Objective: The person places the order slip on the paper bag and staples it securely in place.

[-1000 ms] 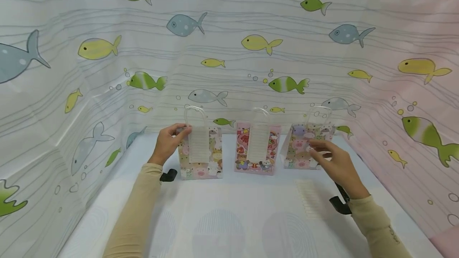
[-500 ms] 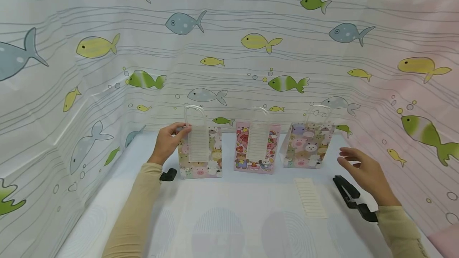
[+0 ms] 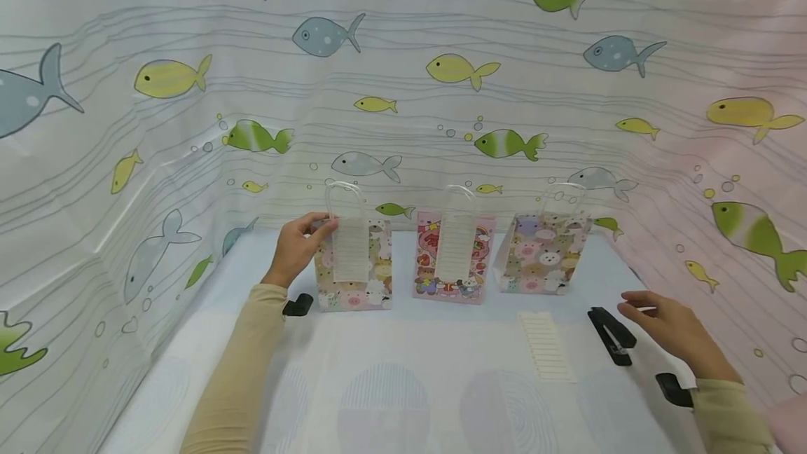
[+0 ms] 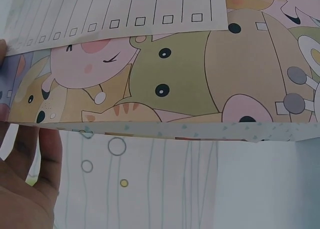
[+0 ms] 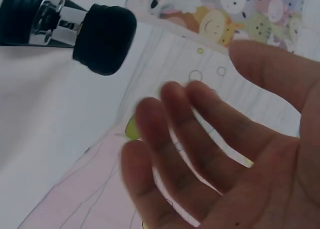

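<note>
At the left of the table my left hand [image 3: 298, 247] pinches the upper left edge of a paper gift bag [image 3: 380, 268] printed with cartoon animals. A lined paper strip with checkboxes [image 4: 135, 14] lies against the bag's front. In the left wrist view the fingers [image 4: 49, 159] are behind the bag. My right hand [image 3: 677, 331] hovers at the right with loosely bent fingers and holds nothing. Just left of it lies a black stapler [image 3: 611, 336], its end also showing in the right wrist view.
A red and pink bag [image 3: 425, 286] with a lined strip [image 3: 455, 247] stands in the middle. Another animal-print bag [image 3: 545, 258] stands at the right. One loose lined strip [image 3: 545, 347] lies on the table [image 3: 441, 342]. Behind hangs a fish-patterned sheet [image 3: 416, 132].
My right hand has moved from in front of the right bag rightward and down, past the stapler, which now shows fully. The left hand keeps its hold on the left bag.
</note>
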`<state>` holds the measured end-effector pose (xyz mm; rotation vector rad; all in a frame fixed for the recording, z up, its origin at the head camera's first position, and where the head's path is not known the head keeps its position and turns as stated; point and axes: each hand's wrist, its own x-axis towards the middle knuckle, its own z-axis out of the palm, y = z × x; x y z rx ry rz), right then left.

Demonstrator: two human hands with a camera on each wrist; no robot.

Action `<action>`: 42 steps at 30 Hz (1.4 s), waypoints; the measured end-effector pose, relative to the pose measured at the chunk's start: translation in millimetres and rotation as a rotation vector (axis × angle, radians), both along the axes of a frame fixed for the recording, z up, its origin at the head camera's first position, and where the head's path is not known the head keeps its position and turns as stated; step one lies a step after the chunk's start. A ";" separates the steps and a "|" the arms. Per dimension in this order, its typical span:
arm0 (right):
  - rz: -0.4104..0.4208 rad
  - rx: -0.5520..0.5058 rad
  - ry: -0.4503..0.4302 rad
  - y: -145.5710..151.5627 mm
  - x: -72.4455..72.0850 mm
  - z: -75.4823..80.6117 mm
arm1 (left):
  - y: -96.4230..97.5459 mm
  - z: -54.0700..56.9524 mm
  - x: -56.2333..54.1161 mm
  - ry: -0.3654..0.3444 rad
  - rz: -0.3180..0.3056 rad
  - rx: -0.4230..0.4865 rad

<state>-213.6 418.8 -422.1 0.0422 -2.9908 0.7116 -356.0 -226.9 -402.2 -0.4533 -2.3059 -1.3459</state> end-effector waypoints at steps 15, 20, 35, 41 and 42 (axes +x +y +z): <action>0.005 0.103 -0.172 -1.3 -5.0 -16.4 | 1.2 -2.0 -0.5 -0.001 -0.003 0.007; 0.004 0.096 -0.135 -1.6 -4.9 -25.9 | 1.5 -0.5 -0.9 -0.004 -0.006 0.009; -0.064 0.046 -0.199 -17.7 -7.4 -27.6 | 1.0 0.7 -0.7 0.003 -0.002 0.003; -0.047 0.030 -0.253 -15.1 -4.1 -29.9 | 0.4 0.5 -1.6 -0.011 -0.006 0.004; -0.039 0.027 -0.259 -14.5 -4.1 -30.1 | 0.3 0.6 -1.7 -0.013 -0.006 0.001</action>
